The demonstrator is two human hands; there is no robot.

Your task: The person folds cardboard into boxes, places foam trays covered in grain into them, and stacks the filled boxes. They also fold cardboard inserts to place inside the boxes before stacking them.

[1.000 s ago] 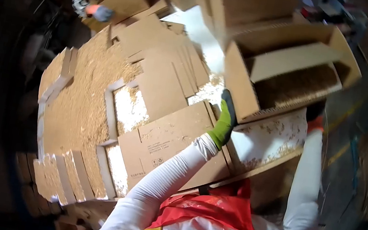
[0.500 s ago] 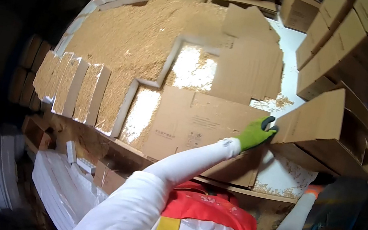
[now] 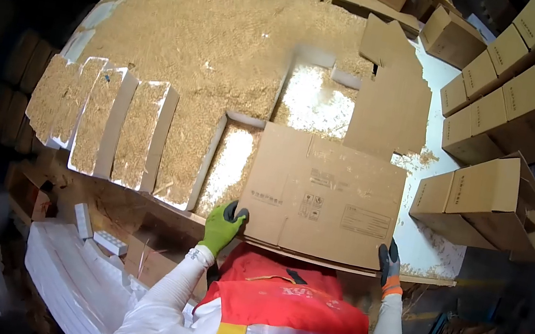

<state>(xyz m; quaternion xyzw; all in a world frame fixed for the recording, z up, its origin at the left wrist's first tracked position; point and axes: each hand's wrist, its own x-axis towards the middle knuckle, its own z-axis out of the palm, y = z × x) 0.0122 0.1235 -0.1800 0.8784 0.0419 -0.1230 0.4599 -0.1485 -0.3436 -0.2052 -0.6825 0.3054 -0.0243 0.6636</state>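
A flattened cardboard box (image 3: 323, 198) with printed marks lies at the table's front edge, on other flat cardboard. My left hand (image 3: 223, 226), in a green glove with dark fingertips, is closed on its lower left corner. On its lower right edge, my right hand (image 3: 391, 266), in a grey and orange glove, grips the same cardboard. Behind it lie more flattened boxes (image 3: 393, 103). An opened-up box (image 3: 480, 197) stands to the right, apart from my hands.
Several trays (image 3: 137, 133) of yellowish grains stand at the left, beside a wide grain-covered area (image 3: 209, 49). Upright cartons (image 3: 508, 102) line the right side. Wrapped white sheets (image 3: 76, 276) lie below at the left. Another carton (image 3: 451, 36) is at the back.
My left hand has moved from the cardboard's right side to its lower left corner. My right hand has come in from the right to its right edge. The opened-up box now stands free.
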